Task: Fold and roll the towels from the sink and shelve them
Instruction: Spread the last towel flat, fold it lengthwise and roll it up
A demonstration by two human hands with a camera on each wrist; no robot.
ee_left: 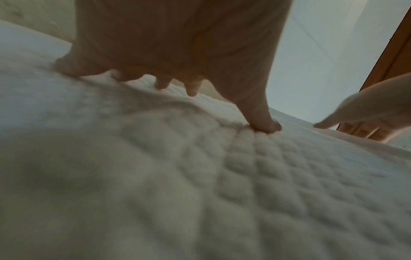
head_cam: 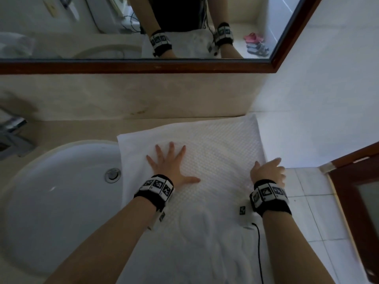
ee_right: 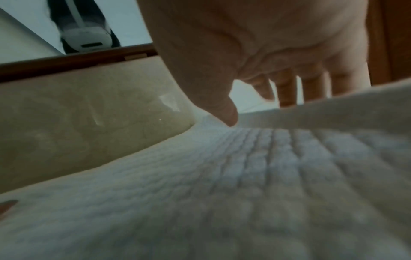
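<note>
A white waffle-textured towel [head_cam: 215, 152] lies spread flat on the counter to the right of the sink [head_cam: 57, 197], its left edge overlapping the basin rim. My left hand [head_cam: 170, 162] presses flat on the towel's middle with fingers spread; the left wrist view shows its fingertips [ee_left: 191, 89] and thumb dug into the towel [ee_left: 266, 176]. My right hand [head_cam: 268, 171] is at the towel's right edge, thumb on top and fingers curled over it. In the right wrist view that edge of the towel [ee_right: 311, 105] is raised, with my right hand's fingers [ee_right: 286, 89] behind it.
The sink has a metal drain [head_cam: 112, 174], and a faucet [head_cam: 12, 132] stands at the far left. A wood-framed mirror [head_cam: 143, 66] hangs over the beige backsplash. A wooden door frame [head_cam: 348, 181] and tiled floor lie to the right, past the counter's end.
</note>
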